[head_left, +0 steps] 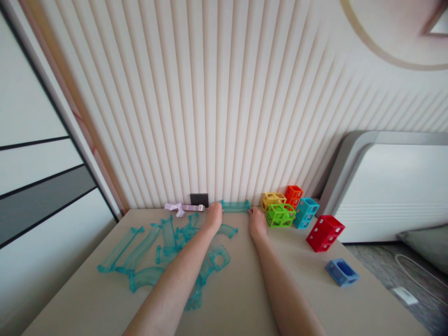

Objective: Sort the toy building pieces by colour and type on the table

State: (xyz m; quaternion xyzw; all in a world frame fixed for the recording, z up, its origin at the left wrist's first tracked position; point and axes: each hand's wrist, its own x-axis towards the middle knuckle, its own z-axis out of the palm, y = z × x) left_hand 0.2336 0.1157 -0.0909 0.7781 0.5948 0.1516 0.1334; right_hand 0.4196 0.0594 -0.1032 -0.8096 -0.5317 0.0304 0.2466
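A straight, see-through teal track piece point(235, 206) lies level at the back of the table, close against the ribbed wall. My left hand point(214, 216) is closed at its left end, while my right hand point(258, 221) pinches its right end. The fingertips are partly hidden from this angle. A curved teal track piece point(227, 230) shows just below my left hand, partly behind my wrist. More teal track pieces point(143, 247) are spread to the left, some covered by my left forearm. Right of my right hand stand a green block frame point(281, 216) and a yellow block frame point(273, 199).
Further right are an orange block point(293, 196), a cyan block point(305, 213), a red block point(325, 233) and a blue block point(342, 272) near the table's right edge. A lilac piece point(189, 208) lies at the back left by a black box point(199, 200).
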